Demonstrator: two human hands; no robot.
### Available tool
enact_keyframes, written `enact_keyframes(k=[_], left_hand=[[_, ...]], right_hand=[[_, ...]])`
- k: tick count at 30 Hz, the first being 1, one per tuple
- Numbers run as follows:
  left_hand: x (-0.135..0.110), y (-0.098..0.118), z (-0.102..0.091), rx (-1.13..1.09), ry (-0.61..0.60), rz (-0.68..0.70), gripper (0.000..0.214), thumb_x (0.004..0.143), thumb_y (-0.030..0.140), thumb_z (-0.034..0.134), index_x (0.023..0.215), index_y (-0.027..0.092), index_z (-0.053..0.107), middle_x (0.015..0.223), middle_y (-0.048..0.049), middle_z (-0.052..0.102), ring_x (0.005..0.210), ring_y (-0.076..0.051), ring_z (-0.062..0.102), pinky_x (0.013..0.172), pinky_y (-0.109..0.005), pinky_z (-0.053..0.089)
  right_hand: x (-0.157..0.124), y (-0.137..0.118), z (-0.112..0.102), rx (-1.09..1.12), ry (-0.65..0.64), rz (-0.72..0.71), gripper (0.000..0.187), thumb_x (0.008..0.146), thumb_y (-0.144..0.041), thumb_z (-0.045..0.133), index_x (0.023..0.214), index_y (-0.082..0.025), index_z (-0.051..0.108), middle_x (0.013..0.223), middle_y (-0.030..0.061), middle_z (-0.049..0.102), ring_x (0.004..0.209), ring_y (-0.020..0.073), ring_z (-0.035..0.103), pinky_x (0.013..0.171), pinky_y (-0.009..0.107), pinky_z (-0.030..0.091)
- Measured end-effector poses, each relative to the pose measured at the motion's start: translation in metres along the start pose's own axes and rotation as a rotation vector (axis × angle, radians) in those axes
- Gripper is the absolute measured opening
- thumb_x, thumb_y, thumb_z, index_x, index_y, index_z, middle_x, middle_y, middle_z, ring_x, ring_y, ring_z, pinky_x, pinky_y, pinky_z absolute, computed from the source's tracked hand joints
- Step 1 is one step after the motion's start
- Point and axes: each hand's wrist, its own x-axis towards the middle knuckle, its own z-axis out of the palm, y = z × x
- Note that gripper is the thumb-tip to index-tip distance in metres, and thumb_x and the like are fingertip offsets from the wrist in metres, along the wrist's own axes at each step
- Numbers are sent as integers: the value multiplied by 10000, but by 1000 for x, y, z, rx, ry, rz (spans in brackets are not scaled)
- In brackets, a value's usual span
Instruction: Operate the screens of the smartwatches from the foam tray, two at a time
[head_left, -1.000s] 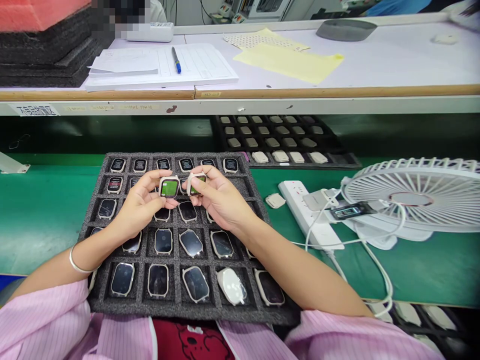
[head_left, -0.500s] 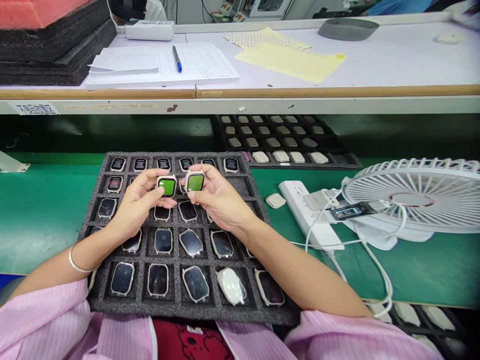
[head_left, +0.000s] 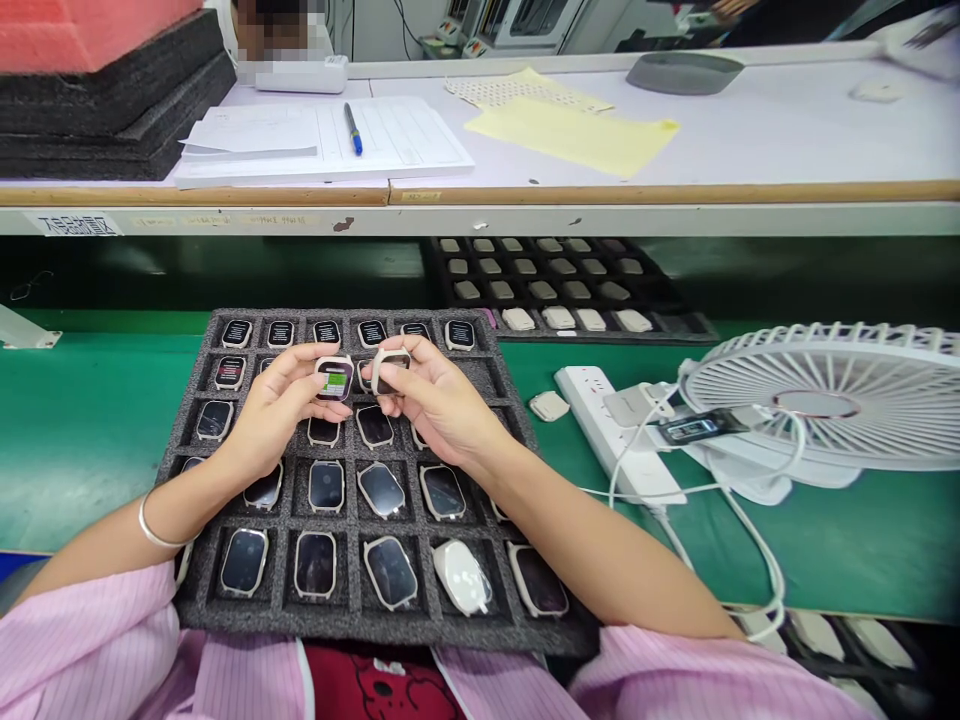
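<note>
My left hand (head_left: 274,410) pinches a beige smartwatch body (head_left: 334,379) whose screen is lit, partly green. My right hand (head_left: 435,400) pinches a second watch body (head_left: 389,366), tilted so that its screen barely shows. Both are held side by side above a black foam tray (head_left: 517,630). The tray lies in front of me on the green bench, with several watch bodies in its pockets. The far row (head_left: 371,331) shows lit text screens; the nearer ones are dark. One watch (head_left: 461,576) in the front row lies face down.
A white power strip (head_left: 616,432) with a plugged-in adapter and cables lies right of the tray, beside a white fan (head_left: 825,400). A loose watch back (head_left: 550,405) sits between them. A second foam tray (head_left: 675,322) of parts stands behind. The shelf above holds papers with a pen (head_left: 351,128).
Both held screens were plain green; now the left one shows another display. The right watch has tipped away, so its screen hardly shows. The hands have stayed in place.
</note>
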Motion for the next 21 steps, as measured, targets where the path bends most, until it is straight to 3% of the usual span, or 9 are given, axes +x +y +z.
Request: enact_keyframes(k=[3, 6, 9, 14, 18, 21], left_hand=[[1, -2, -1, 85, 24, 61, 242, 842, 294, 690, 1056, 194, 640, 847, 21, 666, 552, -85, 663, 546, -222, 563], [2, -4, -2, 130, 33, 114, 274, 774, 237, 762, 1010, 196, 628, 860, 22, 658, 541, -51, 572, 496, -181, 510], [4, -5, -2, 119, -1, 93, 408, 717, 165, 788, 1075, 205, 596, 888, 24, 661, 594, -57, 572, 536, -179, 528], [10, -6, -4, 93, -62, 37, 598, 698, 106, 776, 1221, 215, 507, 1050, -13, 663, 640, -76, 669, 626, -233, 580], [17, -3, -3, 116, -115, -8, 636, 736, 147, 771, 1287, 204, 459, 1055, -32, 657, 677, -121, 721, 690, -301, 609], [28, -3, 3, 198, -203, -9, 592, 754, 176, 765, 1271, 205, 478, 1021, -26, 663, 708, -138, 721, 715, -323, 599]], right_hand=[[1, -1, 0, 27, -19, 22, 305, 806, -406, 758, 986, -235, 580, 826, -8, 702, 536, 101, 560, 521, 259, 418], [1, -3, 0, 114, -60, 75, 274, 827, -337, 678, 1071, -230, 616, 890, 24, 734, 597, 154, 663, 585, 315, 517], [2, -2, -1, 167, -83, 101, 328, 776, -222, 633, 1104, -216, 623, 924, 38, 747, 675, 192, 727, 681, 366, 582], [6, -6, -6, 93, -82, 72, 528, 660, -83, 701, 1147, -250, 580, 973, -4, 741, 686, 151, 728, 689, 321, 594], [11, -26, -27, -32, -59, -48, 665, 651, -110, 805, 1234, -280, 536, 1040, 0, 710, 691, 135, 707, 686, 321, 586], [9, -44, -57, -222, -17, -135, 648, 680, -215, 837, 1249, -257, 531, 1017, 13, 683, 681, 140, 678, 675, 333, 561]])
